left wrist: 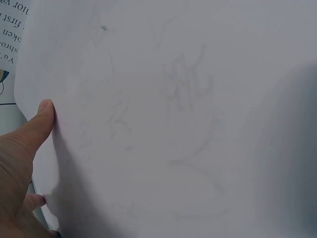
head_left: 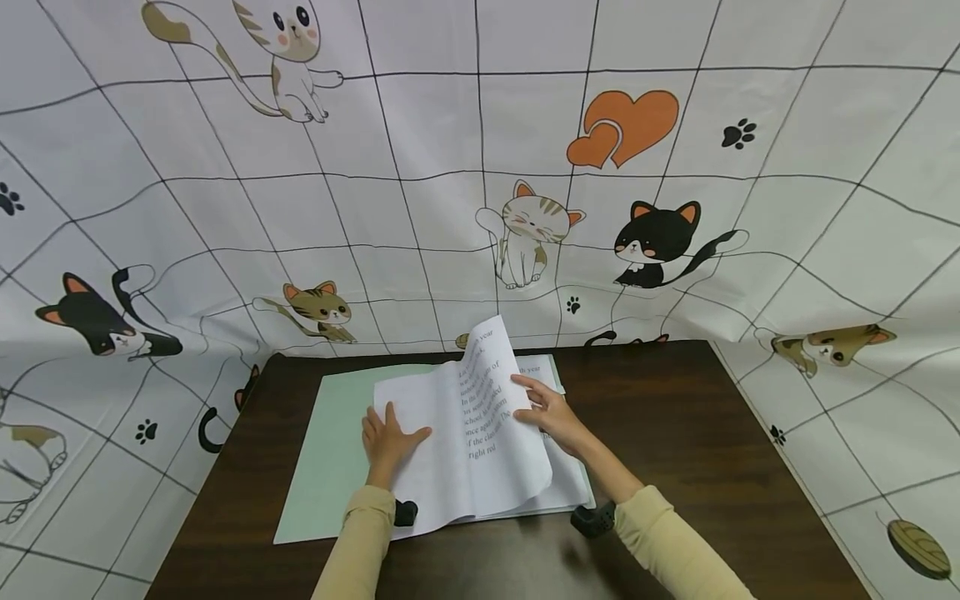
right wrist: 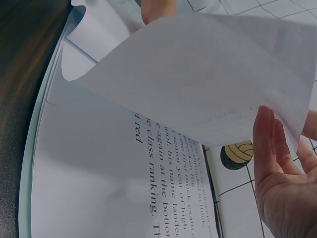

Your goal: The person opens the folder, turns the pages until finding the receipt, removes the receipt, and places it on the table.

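A light green folder (head_left: 318, 475) lies spread on the dark table with white printed sheets in it. My left hand (head_left: 387, 443) rests on the blank left page (head_left: 435, 492), fingers spread; its thumb lies along the paper in the left wrist view. With my right hand (head_left: 557, 418) I pinch the edge of a raised paper sheet (head_left: 487, 458), fingers on one face and thumb on the other in the right wrist view. The sheet curves upward, printed text on its left-facing side. Beneath it shows another printed page (right wrist: 99, 163).
A dark brown wooden table (head_left: 675, 433) carries the folder. Behind and beside it hangs a white grid-patterned cloth (head_left: 435, 125) with cartoon cats, hearts and paw prints. Black wrist cameras sit on both wrists, close over the papers' lower edge.
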